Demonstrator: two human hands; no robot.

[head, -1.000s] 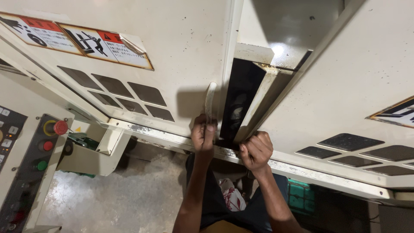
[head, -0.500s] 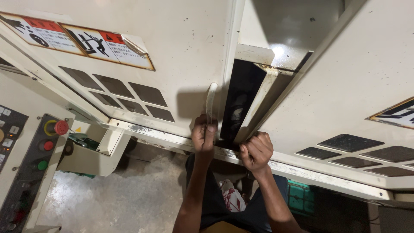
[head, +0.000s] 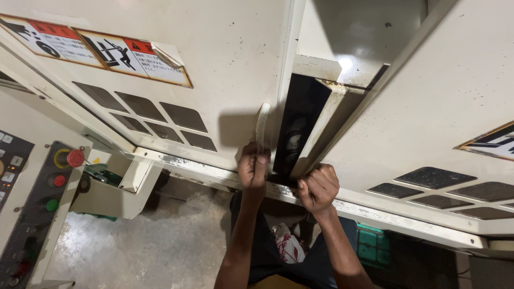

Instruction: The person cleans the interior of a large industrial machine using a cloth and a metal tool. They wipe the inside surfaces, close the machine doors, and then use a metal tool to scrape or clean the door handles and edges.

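Cream machine doors (head: 225, 69); control panel (head: 32, 203) left, green crate (head: 369, 249) below.

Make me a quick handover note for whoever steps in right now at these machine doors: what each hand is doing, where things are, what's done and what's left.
Left hand: closed around the lower end of the cream door handle on the left door.
Right hand: fingers curled on the bottom edge of the right door, by the bottom rail.
Doors: parted, with a narrow dark gap between them; the inside is too dark to make out.
Control panel with red and green buttons sits at far left, untouched.
Done: both grips set, doors slightly apart. Left: doors are neither fully open nor fully shut.
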